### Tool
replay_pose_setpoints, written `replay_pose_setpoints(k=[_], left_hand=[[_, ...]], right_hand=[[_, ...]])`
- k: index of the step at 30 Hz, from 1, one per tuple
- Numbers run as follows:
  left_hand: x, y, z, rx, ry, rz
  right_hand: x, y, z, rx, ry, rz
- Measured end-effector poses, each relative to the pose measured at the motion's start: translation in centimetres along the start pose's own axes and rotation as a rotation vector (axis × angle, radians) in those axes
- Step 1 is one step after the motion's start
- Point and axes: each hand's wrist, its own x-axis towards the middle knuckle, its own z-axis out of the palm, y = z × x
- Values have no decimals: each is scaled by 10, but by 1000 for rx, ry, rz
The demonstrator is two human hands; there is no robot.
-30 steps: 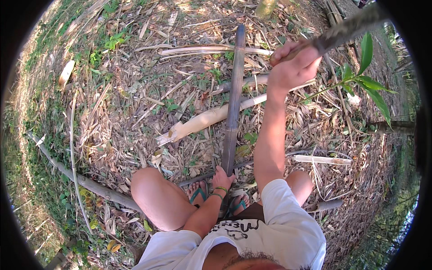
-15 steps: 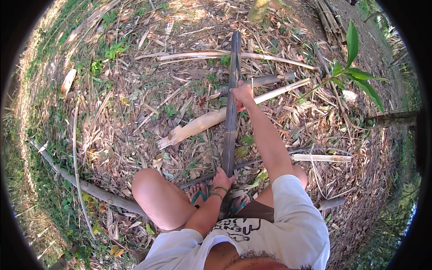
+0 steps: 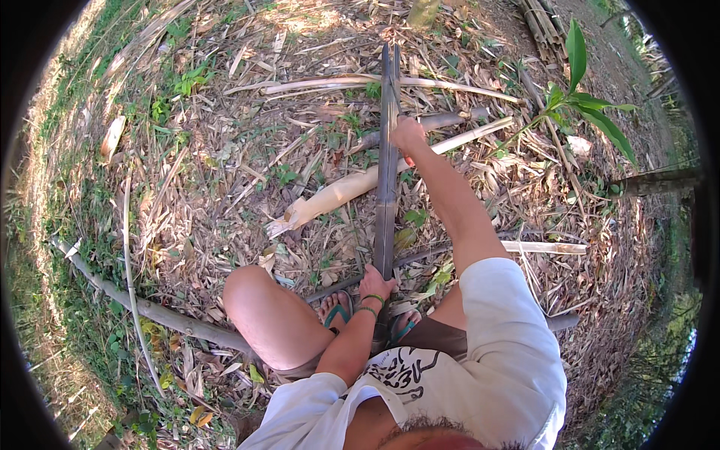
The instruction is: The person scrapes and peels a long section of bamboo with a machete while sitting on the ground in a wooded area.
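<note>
Head view: a long dark bamboo pole (image 3: 387,157) lies straight out over the leaf-littered ground (image 3: 225,172), running away from the person's feet. The left hand (image 3: 375,285) has its grip closed around the near end, just above the sandalled toes (image 3: 335,309). The right hand (image 3: 407,135) – arm stretched out – rests against the pole farther up; whether it holds anything there I cannot tell. A pale split bamboo piece (image 3: 337,193) crosses beneath.

A dark bamboo pole (image 3: 387,161) stands over leaf litter (image 3: 225,172). The left hand (image 3: 373,285) grips its lower end. The right hand (image 3: 407,135) closes on it higher up.
</note>
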Motion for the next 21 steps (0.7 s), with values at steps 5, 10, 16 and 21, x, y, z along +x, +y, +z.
replay_pose_setpoints(k=[5, 10, 16, 21], left_hand=[[0, -1, 10, 7, 19, -3], [3, 2, 17, 27, -7, -44], [-18, 8, 42, 222, 423, 128], [-13, -1, 27, -5, 241, 184]], right_hand=[[-28, -9, -16, 686, -154, 338], [-134, 4, 17, 519, 147, 165], [-217, 33, 0, 948, 69, 182], [-244, 55, -25, 1062, 150, 138]])
